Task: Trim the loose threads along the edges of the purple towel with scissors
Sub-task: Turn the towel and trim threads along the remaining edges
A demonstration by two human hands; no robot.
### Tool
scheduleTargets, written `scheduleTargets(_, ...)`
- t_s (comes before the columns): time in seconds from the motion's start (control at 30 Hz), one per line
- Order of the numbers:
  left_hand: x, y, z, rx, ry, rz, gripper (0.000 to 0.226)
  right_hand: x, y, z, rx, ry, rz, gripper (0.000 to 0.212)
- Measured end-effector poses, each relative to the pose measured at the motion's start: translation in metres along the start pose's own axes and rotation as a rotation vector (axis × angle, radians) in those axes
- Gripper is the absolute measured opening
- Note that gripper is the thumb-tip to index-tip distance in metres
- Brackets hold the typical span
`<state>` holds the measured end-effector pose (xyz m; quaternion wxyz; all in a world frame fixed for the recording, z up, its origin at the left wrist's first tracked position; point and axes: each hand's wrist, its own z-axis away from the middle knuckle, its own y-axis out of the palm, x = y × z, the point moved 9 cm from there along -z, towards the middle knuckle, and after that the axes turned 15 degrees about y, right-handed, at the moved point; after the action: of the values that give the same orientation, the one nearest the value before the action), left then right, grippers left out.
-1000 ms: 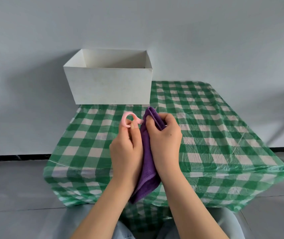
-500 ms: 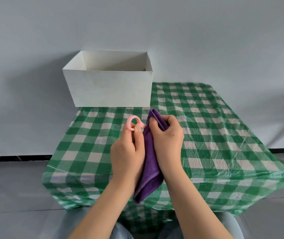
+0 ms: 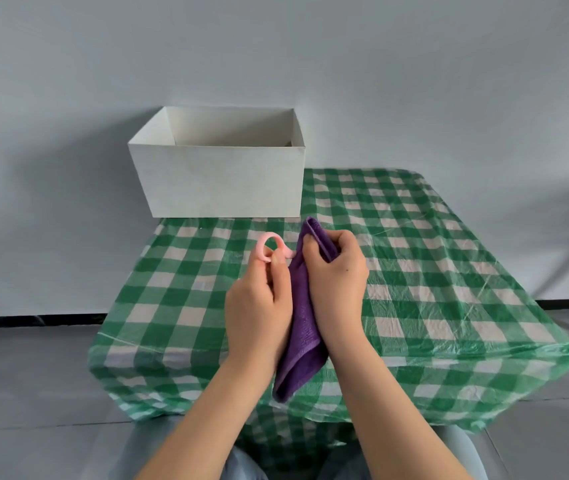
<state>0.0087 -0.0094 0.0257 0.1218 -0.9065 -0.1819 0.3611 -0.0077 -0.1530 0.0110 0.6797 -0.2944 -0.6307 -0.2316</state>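
Note:
A purple towel (image 3: 302,327) hangs folded between my two hands above the near part of the table. My right hand (image 3: 336,278) grips its upper edge, with the top fold sticking up past my thumb. My left hand (image 3: 259,303) holds small scissors with a pink loop handle (image 3: 271,249), fingers through the loop, pressed against the towel's left edge. The blades are hidden behind the towel and my fingers.
A table with a green and white checked cloth (image 3: 432,271) under clear plastic stands before me. A white open box (image 3: 220,181) sits at its far left corner against the grey wall. Grey floor lies on both sides, my knees below.
Both hands with the towel and scissors have sunk slightly in view and shifted a little right. The grip on each stays the same.

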Motion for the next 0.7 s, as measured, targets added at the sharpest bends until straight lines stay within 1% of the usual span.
scheduleTargets(0.13, 0.013, -0.002, -0.006, -0.027, -0.079, -0.023, 0.027, -0.001, 0.008, 0.014, 0.035, -0.048, 0.037, 0.007)
scheduleTargets(0.17, 0.012, -0.001, -0.007, -0.018, -0.074, -0.028, 0.028, -0.001, 0.007, 0.014, 0.032, -0.048, 0.030, 0.007)
scheduleTargets(0.27, -0.001, -0.002, -0.005, 0.014, -0.008, -0.017, 0.034, 0.002, -0.001, 0.003, -0.021, -0.027, 0.003, 0.009)
scheduleTargets(0.4, 0.009, -0.007, -0.011, -0.039, -0.029, -0.042, 0.045, 0.005, 0.010, 0.014, 0.041, -0.049, 0.034, 0.007)
scheduleTargets(0.47, 0.003, -0.008, -0.012, -0.023, 0.004, -0.051, 0.041, 0.001, 0.010, 0.013, 0.046, -0.018, 0.022, 0.008)
scheduleTargets(0.57, -0.003, -0.007, -0.010, 0.014, 0.065, -0.067, 0.026, -0.002, 0.002, 0.006, 0.012, 0.015, -0.014, 0.010)
scheduleTargets(0.7, 0.002, -0.007, -0.013, -0.003, 0.053, -0.103, 0.028, -0.005, 0.009, 0.015, 0.068, 0.024, -0.004, 0.011)
